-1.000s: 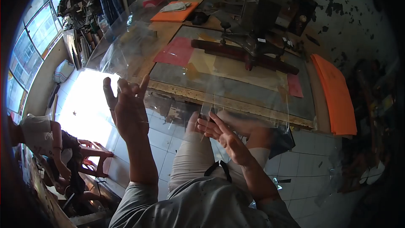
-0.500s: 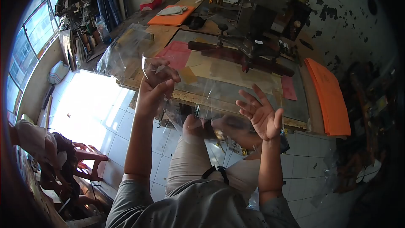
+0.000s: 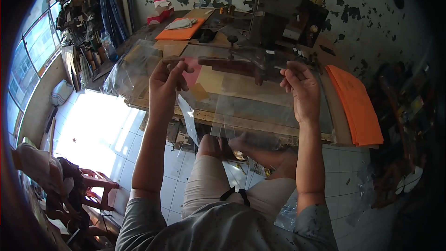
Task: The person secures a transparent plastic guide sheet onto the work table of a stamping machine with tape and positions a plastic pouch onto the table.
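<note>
A clear plastic sheet [image 3: 253, 116], possibly a bag, hangs upright between my hands over the table's front edge. My left hand [image 3: 166, 83] is closed in a pinch at its upper left part. At the upper right corner my right hand [image 3: 303, 88] has its fingers curled together on the plastic. Through the sheet show a screen-printing-like frame with a dark bar [image 3: 227, 62], yellowish paper [image 3: 216, 83] and a pink sheet [image 3: 192, 72] on the table. More clear plastic [image 3: 139, 65] lies at the table's left end.
A stack of folded orange material [image 3: 355, 104] lies at the table's right edge. At the back left are an orange sheet with a cloth [image 3: 181, 23] on it and a red box [image 3: 160, 14]. Another person [image 3: 60, 176] is low at the left, near a red stool [image 3: 100, 183].
My right hand has risen and gone from open to closed on the sheet's upper right corner. My left hand has shifted slightly. The plastic is now spread wider between them.
</note>
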A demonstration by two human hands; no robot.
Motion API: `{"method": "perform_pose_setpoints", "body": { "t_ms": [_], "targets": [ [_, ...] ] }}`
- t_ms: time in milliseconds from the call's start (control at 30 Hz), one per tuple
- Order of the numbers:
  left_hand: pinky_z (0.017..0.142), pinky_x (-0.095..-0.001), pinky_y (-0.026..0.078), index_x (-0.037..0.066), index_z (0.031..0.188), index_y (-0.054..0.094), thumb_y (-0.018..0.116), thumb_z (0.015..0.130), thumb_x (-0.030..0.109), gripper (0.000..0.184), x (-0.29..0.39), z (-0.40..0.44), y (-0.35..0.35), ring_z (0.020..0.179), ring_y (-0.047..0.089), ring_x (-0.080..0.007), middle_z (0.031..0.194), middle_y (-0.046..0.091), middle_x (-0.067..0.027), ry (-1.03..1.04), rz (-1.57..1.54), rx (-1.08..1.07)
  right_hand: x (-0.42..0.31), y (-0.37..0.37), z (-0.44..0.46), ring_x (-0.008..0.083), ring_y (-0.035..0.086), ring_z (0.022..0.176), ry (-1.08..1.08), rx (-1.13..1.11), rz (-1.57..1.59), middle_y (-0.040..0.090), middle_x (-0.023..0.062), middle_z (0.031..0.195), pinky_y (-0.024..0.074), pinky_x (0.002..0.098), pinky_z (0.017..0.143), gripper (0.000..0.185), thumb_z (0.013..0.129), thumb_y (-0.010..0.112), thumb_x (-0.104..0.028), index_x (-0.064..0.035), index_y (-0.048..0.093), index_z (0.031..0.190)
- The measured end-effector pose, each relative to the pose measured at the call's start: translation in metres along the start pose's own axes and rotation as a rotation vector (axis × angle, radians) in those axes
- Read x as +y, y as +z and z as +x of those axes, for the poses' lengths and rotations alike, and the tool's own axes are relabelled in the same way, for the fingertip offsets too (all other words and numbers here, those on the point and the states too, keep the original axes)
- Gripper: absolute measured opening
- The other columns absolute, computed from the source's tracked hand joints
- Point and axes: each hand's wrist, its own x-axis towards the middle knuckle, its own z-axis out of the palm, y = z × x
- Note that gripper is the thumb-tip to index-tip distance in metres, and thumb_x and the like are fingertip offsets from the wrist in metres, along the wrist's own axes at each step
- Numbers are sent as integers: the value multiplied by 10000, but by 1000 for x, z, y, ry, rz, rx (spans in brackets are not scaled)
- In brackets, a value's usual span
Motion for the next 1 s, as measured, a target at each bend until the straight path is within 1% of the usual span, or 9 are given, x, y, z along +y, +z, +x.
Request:
{"method": "perform_pose_setpoints", "body": {
  "t_ms": [33,133,233,333,433,533,633,767,1000],
  "targets": [
    [548,-212,381,46,1145,619,617,1020,207,204,1,3,-1,568,514,-56,874,690,-68,2,22,17,-2,-1,2,95,647,740,-1,11,-5,729,76,929,450,227,641,248,953,735,-168,2,685,1126],
    [571,-212,377,42,1101,649,648,1007,239,218,2,10,-6,597,560,-49,881,724,-46,4,2,0,-7,-7,6,93,646,730,-1,37,-18,729,78,919,449,227,636,224,963,724,-182,-2,694,1091],
    [587,-215,396,37,1111,657,645,1011,248,234,5,15,-8,617,585,-60,875,726,-50,-7,53,24,-10,-13,10,90,643,730,0,50,-22,722,67,898,448,230,642,222,968,720,-209,-12,701,1069],
    [641,-226,442,25,1107,676,653,1008,266,261,7,24,-9,680,634,-82,899,736,-57,30,43,5,-15,-20,15,86,641,752,-24,60,-66,712,46,882,451,235,672,247,968,723,-249,-19,705,1056],
    [709,-249,486,10,1109,695,664,1001,274,286,17,37,-3,760,673,-106,925,743,-62,65,159,0,-25,-24,24,79,639,788,-58,95,-176,705,20,887,453,238,710,280,962,729,-296,-28,711,1042],
    [754,-258,498,-5,1122,694,675,993,291,323,25,58,1,833,690,-124,943,730,-75,35,175,-60,-34,-31,39,73,639,825,-70,115,-230,704,3,913,456,237,735,304,958,732,-330,-36,716,1037],
    [768,-263,517,-22,1148,687,694,980,292,357,38,90,6,844,696,-130,964,737,-86,114,230,-156,-44,-44,66,72,643,858,-94,84,-223,703,-1,948,460,236,753,319,954,732,-354,-54,720,1061],
    [820,-277,548,-6,1173,700,706,970,297,365,63,135,18,878,700,-141,990,736,-84,244,266,-228,-74,-52,107,67,639,866,-130,90,-293,702,-9,968,453,232,758,346,937,751,-366,-60,725,1095],
    [790,-282,550,2,1186,703,703,967,328,393,94,177,36,888,706,-133,1049,742,-82,259,376,-267,-107,-58,154,79,649,914,-149,92,-367,712,-28,1012,459,268,800,356,936,750,-373,-73,732,1127]
  ]
}}
